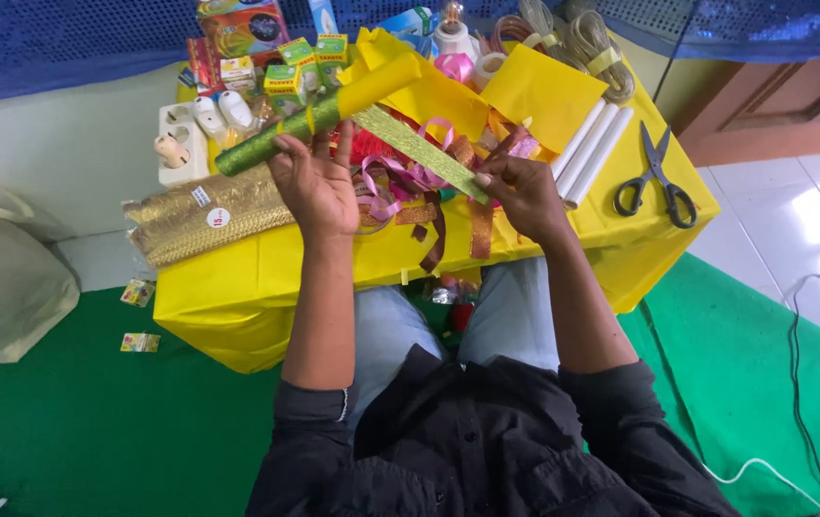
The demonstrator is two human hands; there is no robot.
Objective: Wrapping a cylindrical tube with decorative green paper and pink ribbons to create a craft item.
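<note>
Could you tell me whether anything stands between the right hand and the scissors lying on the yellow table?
Yes. The right hand pinches the green glitter ribbon, and between it and the scissors lie three white rolls, side by side on the yellow table. The left hand holds the green roll, away from that path.

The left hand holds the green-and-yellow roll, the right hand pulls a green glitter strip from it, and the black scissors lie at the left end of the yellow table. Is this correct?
Not quite. In the head view the black scissors lie at the right end of the yellow table. Left hand, roll, right hand and green glitter strip are as stated.
</note>
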